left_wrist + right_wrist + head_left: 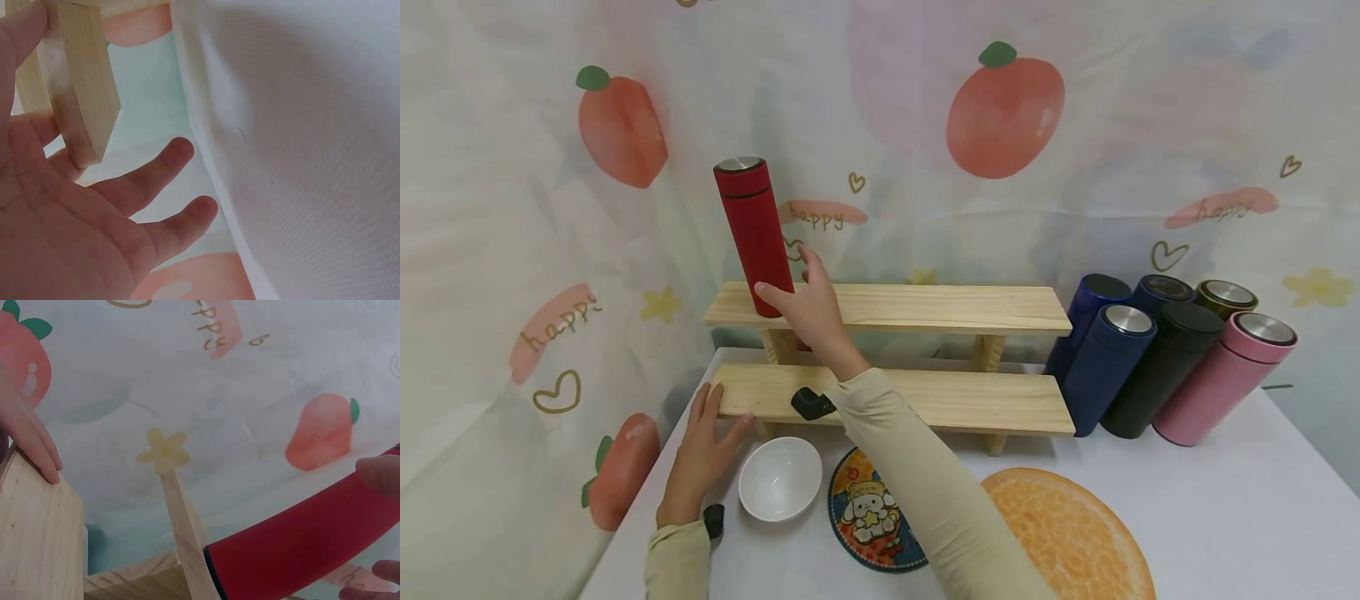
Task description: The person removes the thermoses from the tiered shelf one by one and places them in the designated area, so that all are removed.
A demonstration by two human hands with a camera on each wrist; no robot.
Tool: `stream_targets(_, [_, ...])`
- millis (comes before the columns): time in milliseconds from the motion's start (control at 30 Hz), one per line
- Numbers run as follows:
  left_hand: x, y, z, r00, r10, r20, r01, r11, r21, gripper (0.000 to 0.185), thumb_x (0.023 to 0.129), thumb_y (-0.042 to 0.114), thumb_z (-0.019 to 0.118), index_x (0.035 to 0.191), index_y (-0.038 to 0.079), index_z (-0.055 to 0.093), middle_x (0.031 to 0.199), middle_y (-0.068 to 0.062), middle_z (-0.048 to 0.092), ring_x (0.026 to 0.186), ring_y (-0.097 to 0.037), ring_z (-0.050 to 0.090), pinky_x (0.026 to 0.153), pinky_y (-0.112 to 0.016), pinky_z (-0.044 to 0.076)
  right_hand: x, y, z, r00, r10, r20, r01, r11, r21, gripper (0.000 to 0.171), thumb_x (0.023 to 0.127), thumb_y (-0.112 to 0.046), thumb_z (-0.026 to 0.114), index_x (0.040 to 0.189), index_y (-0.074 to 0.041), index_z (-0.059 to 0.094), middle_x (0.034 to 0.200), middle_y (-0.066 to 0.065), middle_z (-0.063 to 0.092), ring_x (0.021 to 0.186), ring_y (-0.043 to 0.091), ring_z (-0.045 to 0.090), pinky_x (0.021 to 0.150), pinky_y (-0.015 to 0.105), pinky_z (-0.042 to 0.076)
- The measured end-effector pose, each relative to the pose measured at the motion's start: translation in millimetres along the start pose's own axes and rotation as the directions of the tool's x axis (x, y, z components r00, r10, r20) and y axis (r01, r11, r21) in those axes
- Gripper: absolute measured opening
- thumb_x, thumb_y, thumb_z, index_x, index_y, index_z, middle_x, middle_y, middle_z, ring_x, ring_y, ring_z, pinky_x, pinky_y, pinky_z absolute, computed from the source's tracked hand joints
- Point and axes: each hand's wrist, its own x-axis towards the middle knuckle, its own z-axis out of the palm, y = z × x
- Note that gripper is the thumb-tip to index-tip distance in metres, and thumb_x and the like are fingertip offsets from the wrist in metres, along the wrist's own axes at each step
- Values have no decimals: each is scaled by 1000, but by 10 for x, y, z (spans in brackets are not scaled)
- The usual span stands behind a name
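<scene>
Mats: a round cartoon mat (872,521) and a large orange-slice mat (1075,542) lie flat on the table (1262,517), nearest the person.
Bowl: a white bowl (780,478) sits on the table just in front of the lower shelf.
Left hand: the left hand (700,454) rests against the left end of the lower shelf (985,400), fingers (153,172) straight and spread, likely to steady the rack.
Right hand: the right hand (808,304) reaches over the upper shelf (925,307); its fingers lie loosely around the lower body of the red bottle, seemingly keeping it from tipping.
Red bottle: the red bottle (754,235) stands on the left end of the upper shelf, leaning slightly.
Other bottles: blue, black, olive and pink bottles (1172,358) cluster right of the rack, tilted in the wide view.
Backdrop: a peach-print curtain (1000,108) hangs behind.
</scene>
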Motion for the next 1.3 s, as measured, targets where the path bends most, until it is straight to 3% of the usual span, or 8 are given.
stream_targets(333, [59, 36, 66, 1000, 0, 3, 1, 1000, -14, 96, 106, 59, 59, 172, 7, 12, 178, -19, -4, 160, -51, 10, 120, -75, 19, 221, 3, 117, 997, -63, -40, 64, 997, 32, 75, 96, -16, 79, 162, -10, 42, 144, 7, 60, 126, 24, 58, 101, 40, 54])
stream_targets(767, [27, 63, 132, 1000, -12, 4, 12, 1000, -12, 95, 106, 58, 60, 172, 8, 13, 179, -19, -3, 160, -50, 11, 121, -73, 20, 419, 150, 137, 992, -75, -102, 73, 997, -19, 64, 98, -13, 79, 155, -7, 52, 145, 9, 63, 130, 26, 60, 108, 44, 52])
stream_targets(1000, [10, 56, 104, 1000, -14, -16, 14, 1000, -7, 95, 106, 58, 61, 172, 8, 14, 178, -20, -2, 159, -52, 13, 120, -74, 21, 403, 219, 183, 990, -94, -110, 89, 995, -45, 62, 97, -15, 81, 153, -5, 55, 139, 10, 66, 123, 24, 63, 104, 40, 54])
stream_targets(1300, [-5, 5, 7, 1000, -14, -14, 14, 1000, 14, 93, 107, 54, 61, 172, 7, 12, 178, -20, -3, 160, -51, 12, 120, -74, 22, 300, 246, 142, 992, -78, -97, 81, 997, 19, 67, 95, -18, 84, 155, -9, 56, 141, 8, 66, 120, 23, 66, 101, 39, 56])
